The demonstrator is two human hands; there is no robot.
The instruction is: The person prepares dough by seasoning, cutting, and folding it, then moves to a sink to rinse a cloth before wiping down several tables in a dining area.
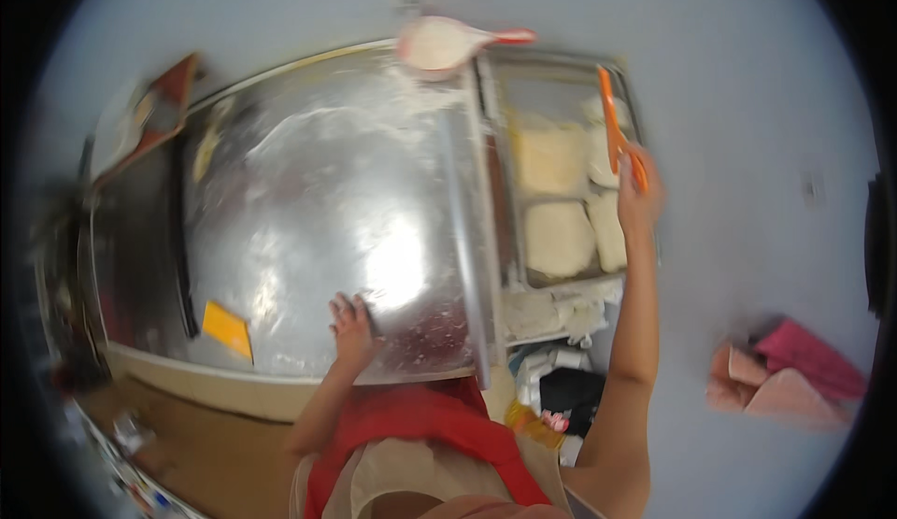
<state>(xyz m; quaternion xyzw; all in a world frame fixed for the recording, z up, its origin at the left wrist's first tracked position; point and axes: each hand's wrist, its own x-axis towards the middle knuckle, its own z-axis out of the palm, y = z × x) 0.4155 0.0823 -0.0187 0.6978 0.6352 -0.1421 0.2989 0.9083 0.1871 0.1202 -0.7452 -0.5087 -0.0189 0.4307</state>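
My right hand (639,186) grips the handle of an orange tool (610,112), possibly a knife or scraper, held over the right side of a metal tray (515,281). In that tray lie several pale slabs of dough (559,237), one of them more yellow (553,158). My left hand (354,330) rests near the front edge of a shiny metal work surface (301,218), fingers spread, with nothing in it. A yellow scraper (228,330) lies to its left on the metal.
A red-handled round sieve or pan (434,44) with white contents sits at the back. A long metal bar (464,239) runs along the surface's right side. Bags (571,393) lie below the tray; pink cloths (785,379) are at far right.
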